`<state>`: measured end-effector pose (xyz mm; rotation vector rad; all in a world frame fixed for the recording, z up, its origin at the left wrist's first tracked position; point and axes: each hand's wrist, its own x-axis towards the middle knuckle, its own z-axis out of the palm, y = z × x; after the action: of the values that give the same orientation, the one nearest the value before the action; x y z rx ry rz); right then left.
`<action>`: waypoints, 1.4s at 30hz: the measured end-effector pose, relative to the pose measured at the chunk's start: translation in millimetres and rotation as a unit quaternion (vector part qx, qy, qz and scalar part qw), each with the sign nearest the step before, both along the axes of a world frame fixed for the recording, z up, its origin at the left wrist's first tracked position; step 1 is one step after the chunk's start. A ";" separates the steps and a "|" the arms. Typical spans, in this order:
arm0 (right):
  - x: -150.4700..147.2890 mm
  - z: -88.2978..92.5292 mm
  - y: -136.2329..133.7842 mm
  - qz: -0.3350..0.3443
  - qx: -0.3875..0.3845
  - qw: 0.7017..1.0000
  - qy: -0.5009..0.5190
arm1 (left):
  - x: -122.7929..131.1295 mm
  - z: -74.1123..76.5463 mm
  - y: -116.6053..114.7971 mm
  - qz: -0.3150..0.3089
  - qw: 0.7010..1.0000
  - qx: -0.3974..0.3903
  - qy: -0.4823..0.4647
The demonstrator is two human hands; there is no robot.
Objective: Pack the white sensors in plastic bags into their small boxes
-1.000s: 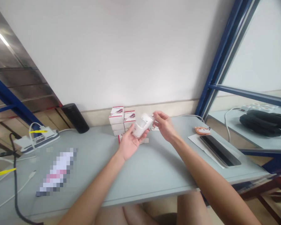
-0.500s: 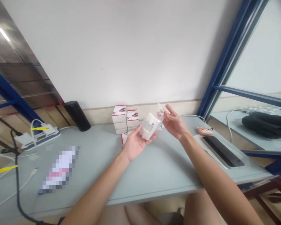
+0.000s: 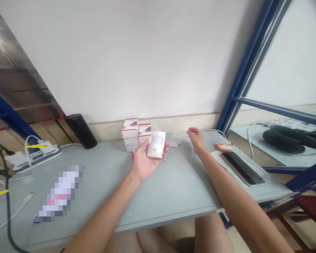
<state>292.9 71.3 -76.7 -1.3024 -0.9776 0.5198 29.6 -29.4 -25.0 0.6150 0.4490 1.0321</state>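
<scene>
A white motion sensor (image 3: 156,147) with a pale window and a small red mark rests upright in my left hand (image 3: 145,160), whose fingers are wrapped around it. Its front faces me and is bare. To the right, my right hand (image 3: 196,140) is pinched above the back of the desk, apart from the sensor. A clear plastic bag, faint and hard to make out, seems to hang from its fingertips. Behind my left hand stand small white boxes (image 3: 130,133) with red edging, stacked in two columns and partly hidden.
A grey desk (image 3: 158,196) carries a black cylinder (image 3: 81,130), a power strip (image 3: 38,157) with cables, and a blurred-out packet (image 3: 59,193) on the left. At right lie a phone (image 3: 242,168) and an orange-and-white mouse (image 3: 224,146). A small white item (image 3: 173,144) sits behind.
The clear plastic bag has come off the motion sensor, drawn away by my right hand. My left hand has turned the sensor upright. The view has shifted slightly.
</scene>
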 end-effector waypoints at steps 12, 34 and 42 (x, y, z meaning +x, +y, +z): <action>-25.2 5.9 -15.9 -0.055 0.036 0.972 -0.227 | -3.0 -9.6 7.1 0.061 0.998 0.002 0.019; 35.5 18.6 -1.8 0.084 0.050 0.944 0.314 | 15.4 -40.6 10.3 -0.202 0.964 0.043 0.167; 66.6 17.9 -0.8 0.038 0.095 0.914 0.394 | 13.5 -36.8 10.0 -0.234 0.953 0.051 0.183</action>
<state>359.6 70.5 -58.8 -0.7594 -0.3829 0.8958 43.1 -19.4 -61.8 0.9602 0.5427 0.4887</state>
